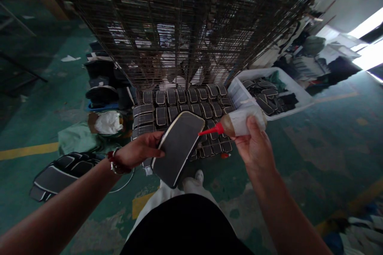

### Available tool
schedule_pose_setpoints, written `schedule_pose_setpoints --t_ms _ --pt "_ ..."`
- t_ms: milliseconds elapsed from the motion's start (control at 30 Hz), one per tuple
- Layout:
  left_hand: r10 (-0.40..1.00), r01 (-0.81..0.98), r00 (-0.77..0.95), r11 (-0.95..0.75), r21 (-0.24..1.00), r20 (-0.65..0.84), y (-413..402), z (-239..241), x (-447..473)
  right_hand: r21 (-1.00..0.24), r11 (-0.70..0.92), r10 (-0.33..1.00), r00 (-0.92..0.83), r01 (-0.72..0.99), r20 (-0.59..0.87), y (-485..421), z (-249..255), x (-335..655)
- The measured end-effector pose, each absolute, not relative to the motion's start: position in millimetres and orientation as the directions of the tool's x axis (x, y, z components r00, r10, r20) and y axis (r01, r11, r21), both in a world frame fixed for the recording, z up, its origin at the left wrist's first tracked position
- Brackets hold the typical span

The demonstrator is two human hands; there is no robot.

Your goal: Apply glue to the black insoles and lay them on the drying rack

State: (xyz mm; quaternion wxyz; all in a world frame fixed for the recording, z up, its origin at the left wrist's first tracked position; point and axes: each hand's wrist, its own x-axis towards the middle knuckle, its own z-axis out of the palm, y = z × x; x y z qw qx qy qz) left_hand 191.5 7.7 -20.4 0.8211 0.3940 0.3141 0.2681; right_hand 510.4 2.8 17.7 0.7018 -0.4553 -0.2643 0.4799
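My left hand (146,149) grips the left edge of a dark grey padded panel (179,145) with pale edging, thumb on its face. The panel is tilted in front of my body. In my right hand (254,143) is a squeeze bottle (241,121) with a white wrap and brownish contents, held on its side. Its red nozzle (211,129) points left, and the tip meets the panel's right edge, on or just over the pale line. Beneath the panel, rows of smaller dark pieces (161,115) with pale edges lie on a wire rack, partly hidden by the panel.
A tall wire rack (179,28) rises directly ahead. To its right stands a white bin (287,109) of dark pieces. Dark stacks (103,75), an open tub with white material (109,122), green cloth (77,137) and a bundle of dark panels (56,177) are on the left floor.
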Motion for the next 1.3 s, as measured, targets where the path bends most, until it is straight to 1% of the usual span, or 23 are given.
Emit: schedule_pose_setpoints --t_ms 367,567,767,933,1167,1300 --pt "0.707 -0.242 0.612 0.594 0.767 -0.355 4 -17 198 -0.919 0.087 0.912 0.403 -0.384 -0.081 -13 17 493" --pt "0.700 -0.264 0.597 0.632 0.728 -0.391 3 -16 199 -0.933 0.085 0.933 0.356 -0.351 -0.049 -22 13 487" --pt "0.714 -0.300 0.564 0.645 0.702 -0.415 3 -22 198 -0.934 0.099 0.933 0.358 -0.343 -0.033 -31 12 481" --pt "0.702 -0.296 0.553 0.670 0.681 -0.450 4 -26 198 -0.941 0.119 0.942 0.335 -0.317 0.006 -36 9 480" --pt "0.717 -0.346 0.534 0.670 0.657 -0.448 7 -32 199 -0.952 0.113 0.960 0.279 -0.286 0.030 -43 9 477" --pt "0.723 -0.359 0.507 0.672 0.648 -0.469 9 -37 199 -0.949 0.144 0.965 0.253 -0.282 0.071 -46 12 474"
